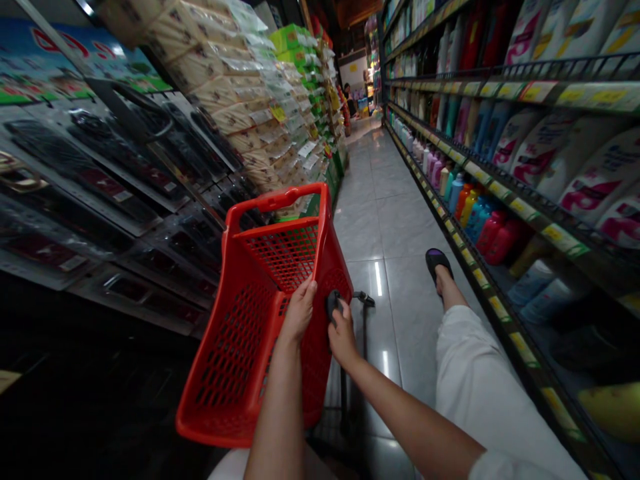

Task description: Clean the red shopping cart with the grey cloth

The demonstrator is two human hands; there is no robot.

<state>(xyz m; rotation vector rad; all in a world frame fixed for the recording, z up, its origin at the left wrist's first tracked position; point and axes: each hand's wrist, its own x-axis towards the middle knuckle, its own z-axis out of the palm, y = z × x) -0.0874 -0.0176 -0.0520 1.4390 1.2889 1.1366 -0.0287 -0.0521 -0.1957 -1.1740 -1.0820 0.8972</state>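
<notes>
A red plastic shopping basket (pixel 240 347) with perforated walls stands tilted in front of me, nothing seen inside it. My left hand (pixel 299 312) is closed over its right rim, with the thumb along the edge. On the basket's outer right side, my right hand (pixel 342 333) has its fingers curled on a dark fitting (pixel 334 305); its exact shape is partly hidden by the fingers. Dark metal bars (pixel 364 333) show beside and below the basket.
Shelves of shampoo bottles (pixel 530 147) line the right side. At left hang packaged belts (pixel 115 167), beside stacked tissue packs (pixel 240 87). A grey tiled aisle (pixel 375 180) runs ahead towards a person (pixel 349 100) far off. My sandalled foot (pixel 441 273) is near the right shelf.
</notes>
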